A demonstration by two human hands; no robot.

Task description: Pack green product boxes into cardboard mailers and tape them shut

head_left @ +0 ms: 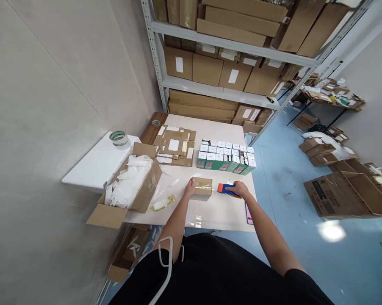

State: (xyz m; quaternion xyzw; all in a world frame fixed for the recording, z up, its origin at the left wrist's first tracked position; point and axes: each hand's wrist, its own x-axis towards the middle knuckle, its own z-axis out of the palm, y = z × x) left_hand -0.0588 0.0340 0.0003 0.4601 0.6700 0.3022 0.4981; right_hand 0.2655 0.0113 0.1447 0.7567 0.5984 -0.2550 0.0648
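A small brown cardboard box (202,190) with shiny tape across its top stands on the white table (222,214). My left hand (190,187) grips the box's left side, fingers partly hidden behind it. To the right of the box, my right hand (240,189) is closed around a blue and orange tape dispenser (225,189), its orange end turned toward the box. Behind both hands stand rows of small white and green boxes (222,156). A pink-edged phone-like object (249,214) lies by the table's right edge, below my right forearm.
Left of the table, an open carton (149,186) holds white paper or plastic. A tape roll (118,137) sits on a white ledge. Flattened cardboard (175,146) lies at the table's back left. Shelving (222,87) with cartons rises behind; a big open box (340,192) is on the floor.
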